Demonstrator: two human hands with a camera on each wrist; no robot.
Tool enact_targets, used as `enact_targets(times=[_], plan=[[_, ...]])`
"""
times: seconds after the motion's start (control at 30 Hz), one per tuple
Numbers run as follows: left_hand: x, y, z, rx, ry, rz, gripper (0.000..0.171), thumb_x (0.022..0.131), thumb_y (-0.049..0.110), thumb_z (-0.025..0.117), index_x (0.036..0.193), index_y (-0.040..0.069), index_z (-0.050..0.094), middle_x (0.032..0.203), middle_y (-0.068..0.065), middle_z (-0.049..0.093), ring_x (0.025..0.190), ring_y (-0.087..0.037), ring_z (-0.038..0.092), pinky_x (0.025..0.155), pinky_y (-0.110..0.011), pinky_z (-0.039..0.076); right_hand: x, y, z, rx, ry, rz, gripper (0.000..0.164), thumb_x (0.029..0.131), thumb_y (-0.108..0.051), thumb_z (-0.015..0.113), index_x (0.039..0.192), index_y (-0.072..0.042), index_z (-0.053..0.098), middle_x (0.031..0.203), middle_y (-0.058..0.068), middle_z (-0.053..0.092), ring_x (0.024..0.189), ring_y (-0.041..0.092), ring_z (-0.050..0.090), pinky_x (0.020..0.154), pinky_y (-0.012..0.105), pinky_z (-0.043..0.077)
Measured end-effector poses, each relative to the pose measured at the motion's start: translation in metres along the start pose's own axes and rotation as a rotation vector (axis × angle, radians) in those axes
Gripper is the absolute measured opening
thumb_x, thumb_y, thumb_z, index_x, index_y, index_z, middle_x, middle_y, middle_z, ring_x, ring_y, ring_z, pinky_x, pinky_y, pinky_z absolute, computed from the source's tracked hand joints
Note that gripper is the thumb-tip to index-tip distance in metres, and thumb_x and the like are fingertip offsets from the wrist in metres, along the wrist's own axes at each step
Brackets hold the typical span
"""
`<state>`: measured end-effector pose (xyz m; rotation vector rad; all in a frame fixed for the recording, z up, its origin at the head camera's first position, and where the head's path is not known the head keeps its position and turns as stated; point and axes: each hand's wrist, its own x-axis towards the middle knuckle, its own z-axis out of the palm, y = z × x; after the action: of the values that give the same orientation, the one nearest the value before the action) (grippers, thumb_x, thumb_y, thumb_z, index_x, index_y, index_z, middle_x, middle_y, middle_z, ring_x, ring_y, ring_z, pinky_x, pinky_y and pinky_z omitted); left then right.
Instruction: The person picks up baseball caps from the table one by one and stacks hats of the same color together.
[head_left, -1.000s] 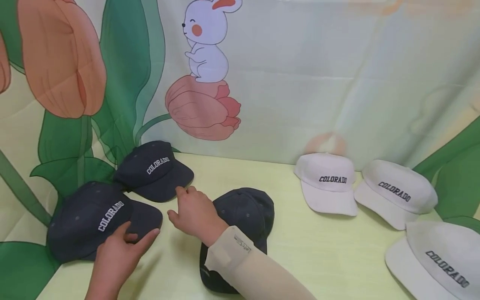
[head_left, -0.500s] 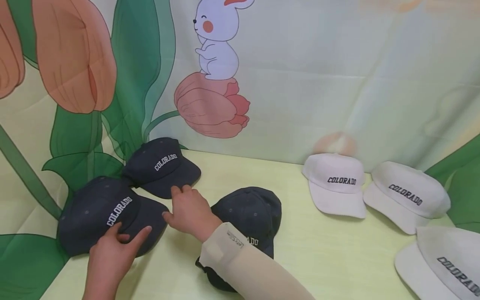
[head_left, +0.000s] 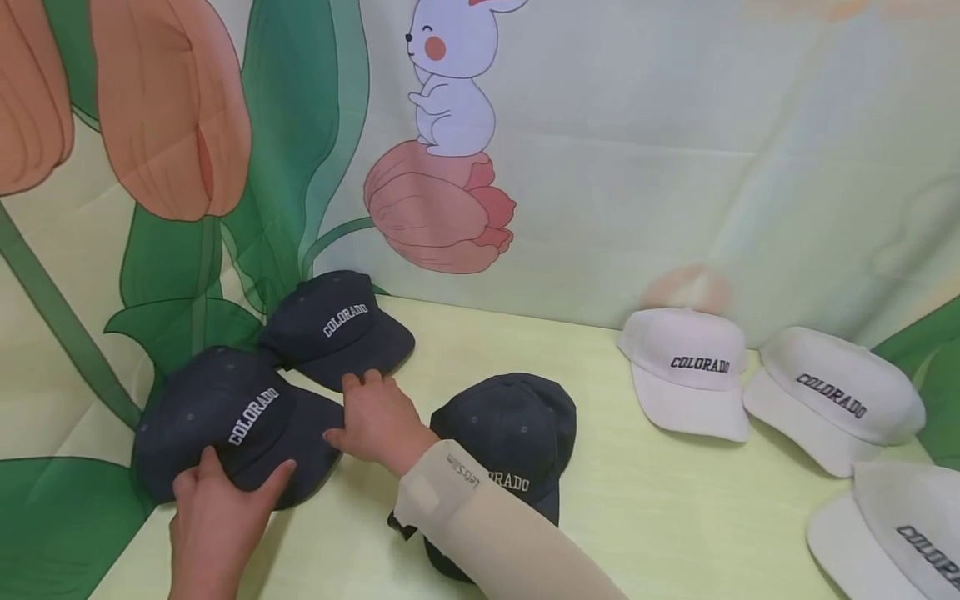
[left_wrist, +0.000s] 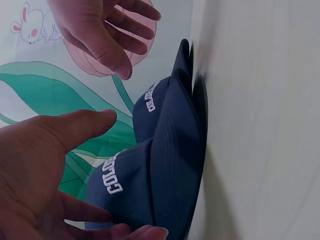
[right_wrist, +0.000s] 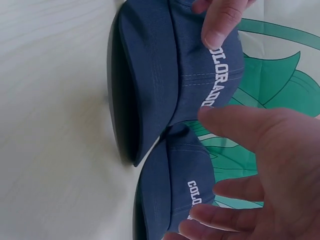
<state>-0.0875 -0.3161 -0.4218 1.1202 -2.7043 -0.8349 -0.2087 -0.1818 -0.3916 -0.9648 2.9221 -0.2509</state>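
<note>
In the head view my left hand (head_left: 221, 517) is over the near side of a navy baseball cap (head_left: 187, 429) lettered COLORADO, thumb and fingers spread. The left wrist view has its fingertips close to the crown and brim; whether they touch is unclear. My right hand (head_left: 382, 421) hovers by the brim tip of that cap, below a second navy cap (head_left: 322, 325) behind it. Its thumb and fingers are apart with nothing between them in the right wrist view, where the near cap (right_wrist: 150, 65) stands brim on the table. A third navy cap (head_left: 525, 417) is partly hidden by my right sleeve.
Three white COLORADO caps are at the right: one at the back (head_left: 686, 358), one beside it (head_left: 840, 392), and one nearer, cut by the frame edge (head_left: 900, 517). A printed cloth backdrop (head_left: 600, 167) with tulips and a rabbit rises behind the pale yellow table (head_left: 637, 517).
The head view has swung left, so the caps appear farther right. Relative to the caps, both hands have moved left, my left hand coming over the near navy cap and my right hand reaching its brim.
</note>
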Motion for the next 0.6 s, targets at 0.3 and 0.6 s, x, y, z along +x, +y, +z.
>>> enact_targets(times=[0.3,0.6], plan=[[0.002,-0.01,0.001,0.032,-0.011,-0.024,0.11,0.069,0.069,0.057,0.129,-0.019,0.028,0.119,-0.04,0.036,0.11,-0.052,0.038,0.091,-0.064,0.032,0.014,-0.004,0.01,-0.006,-0.034,0.015,0.069,0.075,-0.058,0.062,0.128,-0.015,0.047,0.116,0.006,0.051,0.103,0.021,0.053,0.084,0.028,0.048],[0.003,-0.019,0.0,0.03,0.0,-0.085,0.108,0.069,0.072,0.054,0.125,-0.018,0.033,0.113,-0.039,0.04,0.106,-0.052,0.04,0.089,-0.063,0.031,0.024,-0.013,0.013,-0.003,-0.047,-0.028,0.072,0.074,-0.06,0.061,0.128,-0.014,0.047,0.116,0.006,0.053,0.101,0.021,0.054,0.085,0.028,0.047]])
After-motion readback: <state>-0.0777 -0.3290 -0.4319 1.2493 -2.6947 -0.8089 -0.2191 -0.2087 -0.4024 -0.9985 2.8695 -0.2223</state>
